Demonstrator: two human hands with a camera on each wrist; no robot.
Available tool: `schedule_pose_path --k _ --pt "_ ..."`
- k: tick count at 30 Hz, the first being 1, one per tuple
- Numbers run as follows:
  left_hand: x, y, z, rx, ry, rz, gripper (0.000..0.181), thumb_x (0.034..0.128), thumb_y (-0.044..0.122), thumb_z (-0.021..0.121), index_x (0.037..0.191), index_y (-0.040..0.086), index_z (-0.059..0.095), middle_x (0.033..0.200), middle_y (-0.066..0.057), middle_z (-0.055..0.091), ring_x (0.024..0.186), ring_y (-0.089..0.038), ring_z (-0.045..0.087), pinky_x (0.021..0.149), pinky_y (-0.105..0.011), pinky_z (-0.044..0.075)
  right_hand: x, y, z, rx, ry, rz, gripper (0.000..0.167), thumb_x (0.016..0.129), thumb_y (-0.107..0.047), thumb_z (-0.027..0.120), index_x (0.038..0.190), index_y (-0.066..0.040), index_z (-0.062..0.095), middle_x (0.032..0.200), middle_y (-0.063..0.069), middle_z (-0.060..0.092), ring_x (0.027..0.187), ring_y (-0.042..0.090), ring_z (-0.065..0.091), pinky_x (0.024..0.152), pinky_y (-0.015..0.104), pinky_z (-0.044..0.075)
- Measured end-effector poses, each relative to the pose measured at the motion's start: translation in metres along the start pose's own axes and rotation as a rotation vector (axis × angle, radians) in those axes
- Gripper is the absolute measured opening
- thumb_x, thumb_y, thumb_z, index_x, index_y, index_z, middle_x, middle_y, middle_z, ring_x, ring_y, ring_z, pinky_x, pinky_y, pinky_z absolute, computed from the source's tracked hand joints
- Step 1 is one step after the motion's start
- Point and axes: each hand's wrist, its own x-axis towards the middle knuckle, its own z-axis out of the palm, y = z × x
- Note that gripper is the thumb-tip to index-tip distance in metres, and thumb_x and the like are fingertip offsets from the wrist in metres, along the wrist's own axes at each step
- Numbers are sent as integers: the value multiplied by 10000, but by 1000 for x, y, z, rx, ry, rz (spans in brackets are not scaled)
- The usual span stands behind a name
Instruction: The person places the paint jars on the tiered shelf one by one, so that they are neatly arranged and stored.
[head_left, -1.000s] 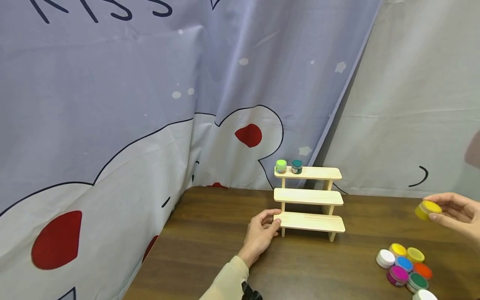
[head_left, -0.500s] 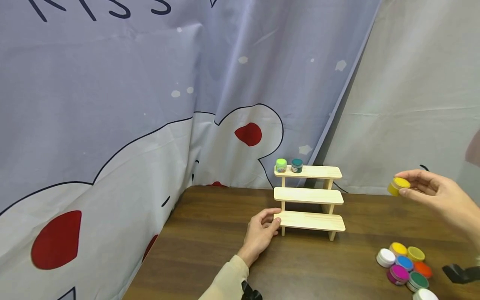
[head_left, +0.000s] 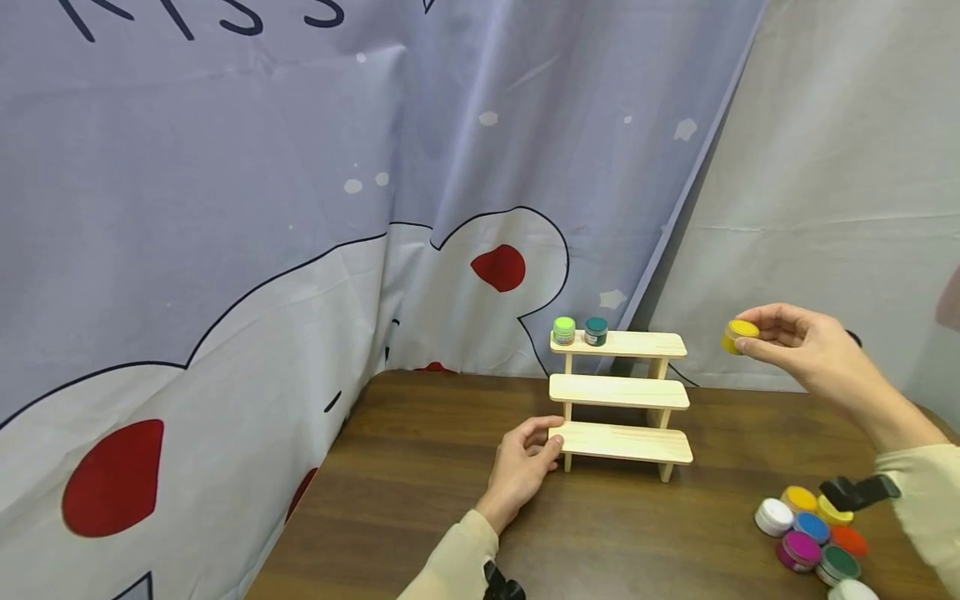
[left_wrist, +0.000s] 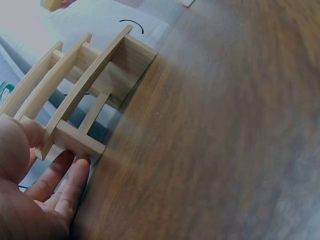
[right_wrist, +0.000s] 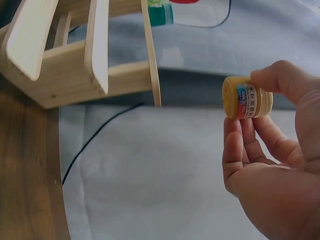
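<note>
A three-step wooden rack (head_left: 619, 392) stands on the table, with a light green jar (head_left: 564, 330) and a dark teal jar (head_left: 596, 331) side by side at the left of its top step. The left hand (head_left: 519, 471) grips the left end of the bottom step; the left wrist view shows its thumb and fingers (left_wrist: 72, 187) against the wood. Right of the rack and off the table, the right hand (head_left: 825, 358) pinches a yellow jar (head_left: 740, 336) between thumb and fingers. In the right wrist view the jar (right_wrist: 247, 97) lies sideways, its printed label showing.
Several jars stand grouped at the table's right front, among them a white jar (head_left: 774, 517), a blue jar (head_left: 811, 527), a magenta jar (head_left: 798, 551) and a red-orange jar (head_left: 849, 540). A printed curtain (head_left: 247, 250) hangs behind and left of the wooden table (head_left: 420, 500).
The right hand has moved left and upward toward the rack with the yellow jar, bringing its sleeve into view. The left hand stays on the bottom step.
</note>
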Motion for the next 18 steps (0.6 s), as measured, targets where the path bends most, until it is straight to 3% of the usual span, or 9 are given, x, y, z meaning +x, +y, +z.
schedule_pose_path --k 18 --pt "-2 2 -1 -4 7 12 263 1075 126 761 1337 130 787 1124 -77 756 1004 -248 772 820 -318 681 46 -31 45 40 -8 -19 480 1046 -258 826 1404 4 643 1107 -91 724 951 8 675 816 144 549"
